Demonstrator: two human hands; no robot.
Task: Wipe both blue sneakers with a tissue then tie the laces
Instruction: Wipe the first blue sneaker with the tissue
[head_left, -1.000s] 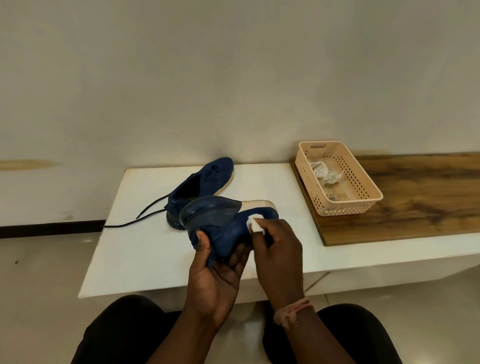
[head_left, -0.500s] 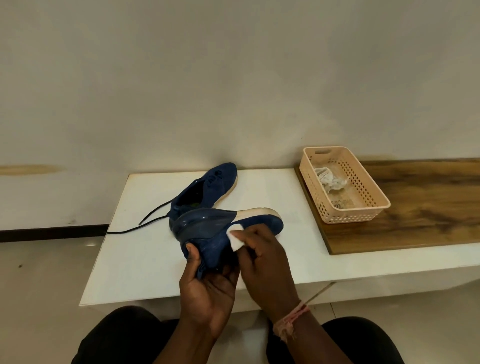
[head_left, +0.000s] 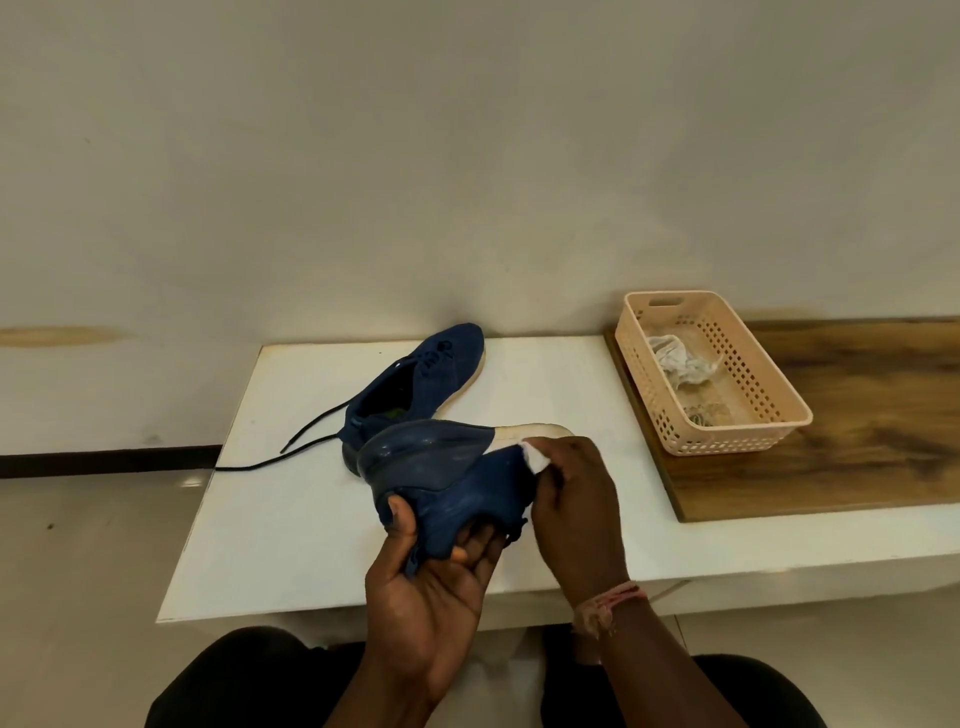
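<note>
A blue sneaker (head_left: 452, 483) is gripped from below by the left hand (head_left: 431, 587) above the white table (head_left: 291, 519); a tissue (head_left: 535, 458) is pinched against it by the right hand (head_left: 576, 499). At 11 o'clock the second sneaker (head_left: 415, 384) lies unlaced; at 2 o'clock, a basket (head_left: 748, 441)

A single head-worn wide-angle camera looks forward and down from a seated person's eye level, close over the white worktop (head_left: 291, 519); knees fill the bottom edge, the bare wall (head_left: 467, 156) the upper half, with the floor at left.
</note>
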